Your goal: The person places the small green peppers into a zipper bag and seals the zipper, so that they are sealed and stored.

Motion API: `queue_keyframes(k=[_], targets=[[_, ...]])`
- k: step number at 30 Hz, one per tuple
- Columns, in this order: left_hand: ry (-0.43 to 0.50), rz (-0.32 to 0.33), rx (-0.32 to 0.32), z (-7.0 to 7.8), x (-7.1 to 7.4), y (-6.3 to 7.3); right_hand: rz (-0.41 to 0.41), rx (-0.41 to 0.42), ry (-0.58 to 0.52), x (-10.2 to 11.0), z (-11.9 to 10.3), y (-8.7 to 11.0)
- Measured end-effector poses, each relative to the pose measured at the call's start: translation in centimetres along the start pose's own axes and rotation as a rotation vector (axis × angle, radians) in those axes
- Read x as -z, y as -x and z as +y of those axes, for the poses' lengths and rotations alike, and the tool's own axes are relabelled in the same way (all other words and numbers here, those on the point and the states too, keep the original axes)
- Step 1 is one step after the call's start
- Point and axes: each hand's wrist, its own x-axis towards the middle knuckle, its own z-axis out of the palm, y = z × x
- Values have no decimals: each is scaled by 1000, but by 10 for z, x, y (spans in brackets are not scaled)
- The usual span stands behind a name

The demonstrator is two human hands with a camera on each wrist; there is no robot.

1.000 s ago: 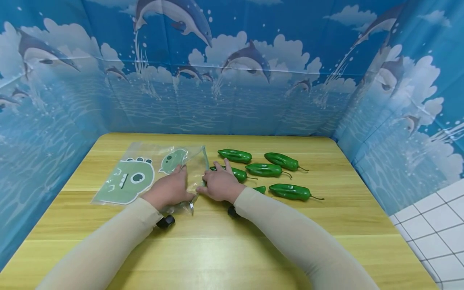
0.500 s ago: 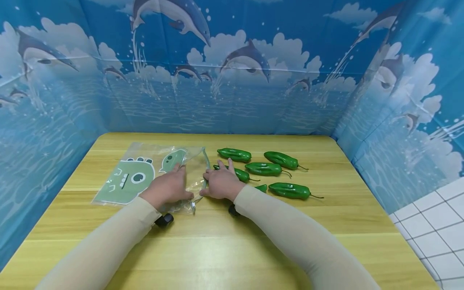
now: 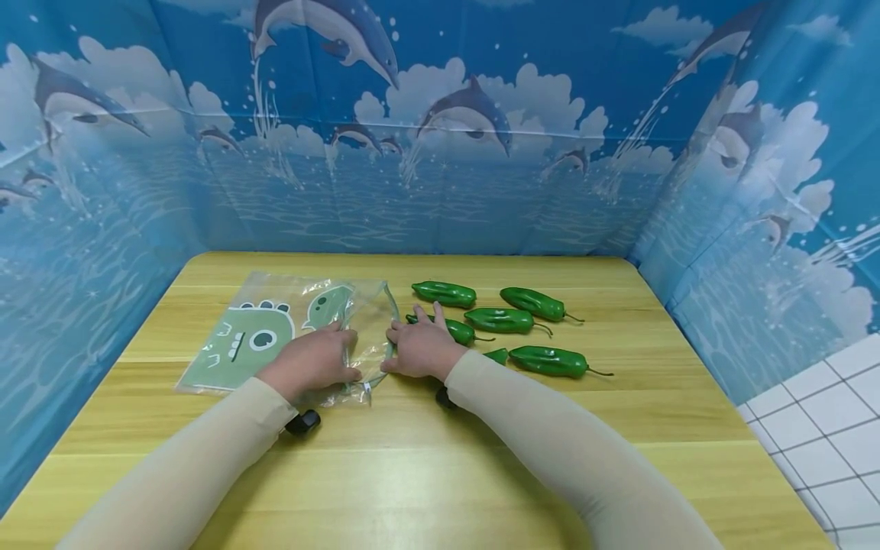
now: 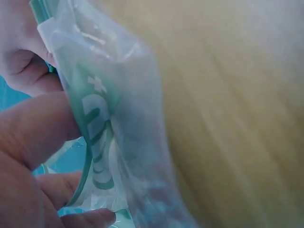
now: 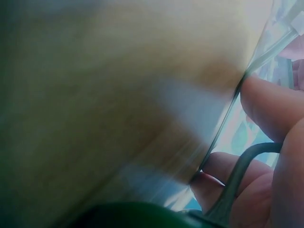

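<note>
A clear zip bag [image 3: 371, 325] with a green monster print lies flat on the left half of the table, its green-edged mouth spread toward the peppers. My left hand [image 3: 312, 359] grips the near layer of that mouth; in the left wrist view, the thumb [image 4: 47, 126] reaches behind the green rim. On the opposite rim rests my right hand [image 3: 422, 346], its thumb [image 5: 270, 102] and other fingertips touching the edge apart from each other. Two of its fingers stretch over a green chili pepper [image 3: 459, 331]. Another pepper [image 3: 498, 356] is partly hidden by the right wrist.
More green peppers lie to the right and behind: one pepper [image 3: 444, 293] at the back, others such as the pepper [image 3: 553, 362] farther right. A blue dolphin curtain [image 3: 440, 198] encloses the back and sides of the wooden table [image 3: 426, 473].
The bag's mouth has widened. My left hand has drawn slightly left with its fingers more curled, my right hand slightly right, nudging the pepper beneath it rightward.
</note>
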Motion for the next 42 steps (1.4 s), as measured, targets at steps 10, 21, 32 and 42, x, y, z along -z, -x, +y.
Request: queue_keyframes(k=[10, 21, 32, 42], targets=[[-75, 41, 15, 9, -1, 4, -22, 7, 3, 1, 1, 1], [-73, 25, 18, 17, 3, 5, -29, 2, -17, 1, 1, 2], [32, 64, 52, 18, 2, 1, -35, 0, 2, 2, 0, 3], [114, 53, 96, 10, -2, 4, -34, 12, 2, 1, 1, 3]])
